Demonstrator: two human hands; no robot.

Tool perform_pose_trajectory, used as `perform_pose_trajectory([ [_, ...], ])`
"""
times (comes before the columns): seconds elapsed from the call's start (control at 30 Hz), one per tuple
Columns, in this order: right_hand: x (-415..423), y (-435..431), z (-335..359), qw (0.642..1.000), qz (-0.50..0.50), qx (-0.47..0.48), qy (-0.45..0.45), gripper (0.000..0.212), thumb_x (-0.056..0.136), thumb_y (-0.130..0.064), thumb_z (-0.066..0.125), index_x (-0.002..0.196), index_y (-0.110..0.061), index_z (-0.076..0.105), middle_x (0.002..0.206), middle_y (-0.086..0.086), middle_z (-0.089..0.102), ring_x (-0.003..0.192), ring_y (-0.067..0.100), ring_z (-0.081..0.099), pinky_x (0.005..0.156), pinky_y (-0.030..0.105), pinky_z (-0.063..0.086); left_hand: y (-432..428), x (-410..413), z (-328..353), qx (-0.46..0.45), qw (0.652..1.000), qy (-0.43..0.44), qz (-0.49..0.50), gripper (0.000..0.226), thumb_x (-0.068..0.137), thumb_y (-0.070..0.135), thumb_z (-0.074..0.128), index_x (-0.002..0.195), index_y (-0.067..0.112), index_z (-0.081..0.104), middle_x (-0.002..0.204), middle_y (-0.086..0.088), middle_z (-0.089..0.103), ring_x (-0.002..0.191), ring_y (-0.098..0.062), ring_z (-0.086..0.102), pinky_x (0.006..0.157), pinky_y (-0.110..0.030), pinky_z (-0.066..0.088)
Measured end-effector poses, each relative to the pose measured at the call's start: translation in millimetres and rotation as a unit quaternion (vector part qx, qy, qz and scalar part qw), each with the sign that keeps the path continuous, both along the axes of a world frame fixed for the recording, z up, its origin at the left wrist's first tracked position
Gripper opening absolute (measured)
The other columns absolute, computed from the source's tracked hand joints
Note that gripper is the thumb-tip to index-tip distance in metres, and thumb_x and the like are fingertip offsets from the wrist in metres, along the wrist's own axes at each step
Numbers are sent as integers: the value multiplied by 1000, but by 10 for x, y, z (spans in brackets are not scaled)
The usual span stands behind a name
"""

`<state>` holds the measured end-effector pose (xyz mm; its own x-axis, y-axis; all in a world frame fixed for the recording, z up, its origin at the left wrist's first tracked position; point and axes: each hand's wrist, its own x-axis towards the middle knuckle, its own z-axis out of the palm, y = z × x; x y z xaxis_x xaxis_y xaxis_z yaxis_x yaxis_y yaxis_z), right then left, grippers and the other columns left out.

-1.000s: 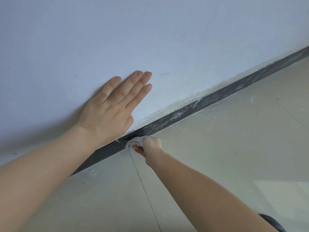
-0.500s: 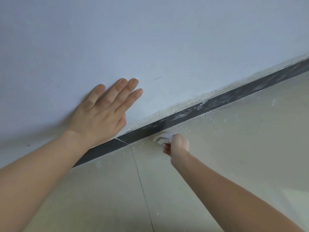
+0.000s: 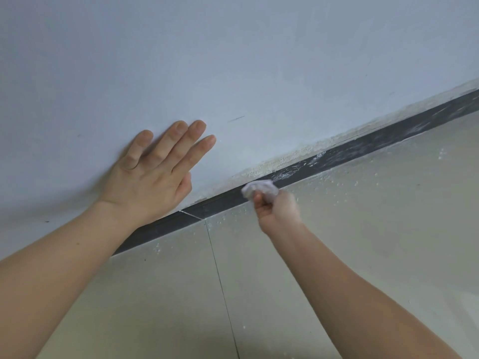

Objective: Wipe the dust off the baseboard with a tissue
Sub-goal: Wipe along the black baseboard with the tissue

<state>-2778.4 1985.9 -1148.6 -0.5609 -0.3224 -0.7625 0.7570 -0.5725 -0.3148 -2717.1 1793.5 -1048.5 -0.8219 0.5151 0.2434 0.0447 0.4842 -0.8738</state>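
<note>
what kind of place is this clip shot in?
Indoors, at floor level in a room, perhaps freshly renovated. A plain painted wall meets pale floor tiles, with a dark baseboard along the join. Streaks of white dust on the baseboard, and flecks on the tiles, suggest recent building work.

A pale blue-grey wall [image 3: 259, 47] fills the view from 9 o'clock over 12 to 3 o'clock, matt and lightly textured. A short dark scratch [image 3: 236, 118] marks it just above the centre. Along the wall's lower edge, rising from the centre toward 2 o'clock, runs a rough, crumbly cream plaster band [image 3: 298, 155]. The floor [image 3: 388, 242] takes up the area from 3 to 7 o'clock: large pale beige tiles with a faint sheen. One thin dark grout line [image 3: 220, 281] runs from the centre down to 6 o'clock. White crumbs [image 3: 334, 180] speckle the tiles nearest the wall. The light is soft and even.
</note>
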Motion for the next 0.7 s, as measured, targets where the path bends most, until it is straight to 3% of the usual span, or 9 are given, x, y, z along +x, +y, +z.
perform_pose_trajectory([
  [0.1,-66,196,-94,996,-71,48,-13,38,84,-2,27,80,-1,65,73,8,61,44,9,47,40,12,37,4,-1,7,0,1000,0,2,67,92,36,40,155,22,21,162,-6,-9,148,-21,-13,117,-39,-11],
  [0.17,22,150,-113,996,8,88,29,44,86,-9,28,79,-7,71,68,4,64,42,10,38,41,14,31,8,1,2,1,1000,-1,6,67,92,36,39,155,22,19,161,-6,-10,148,-21,-14,117,-40,-11],
  [0.23,258,-26,-75,983,141,92,66,33,82,-2,40,79,-7,73,68,3,64,44,10,37,42,16,33,11,6,-1,2,1000,-1,10,67,92,36,39,155,22,18,161,-6,-11,148,-21,-14,117,-40,-11],
  [0.3,492,-238,-59,970,234,65,16,24,85,2,44,82,-1,67,69,8,61,50,12,48,47,21,45,19,8,4,5,1000,-4,11,68,92,36,39,155,22,18,161,-6,-11,148,-21,-14,117,-39,-12],
  [0.37,591,-401,-85,966,254,46,-32,24,91,3,40,82,2,62,77,17,63,60,20,59,57,25,53,23,10,13,8,1000,-7,10,68,92,35,39,155,22,18,161,-5,-12,147,-20,-15,116,-39,-13],
  [0.47,414,-467,-78,976,210,36,-38,26,90,8,35,82,3,60,74,17,64,55,20,60,49,23,53,27,15,22,10,1000,-8,11,67,92,36,38,155,22,19,161,-5,-10,148,-20,-14,117,-39,-13],
  [0.6,92,-165,-91,991,110,73,18,37,82,14,30,62,-1,57,57,11,61,39,11,52,37,15,41,31,25,27,16,1000,-14,5,66,93,36,37,155,22,18,161,-5,-10,148,-20,-14,116,-39,-12],
  [0.7,-123,218,-182,995,-13,66,74,40,78,9,24,61,-1,59,60,9,63,45,11,49,39,13,38,36,21,36,18,1000,-10,2,67,93,35,38,155,22,17,162,-4,-9,148,-20,-14,117,-38,-10],
])
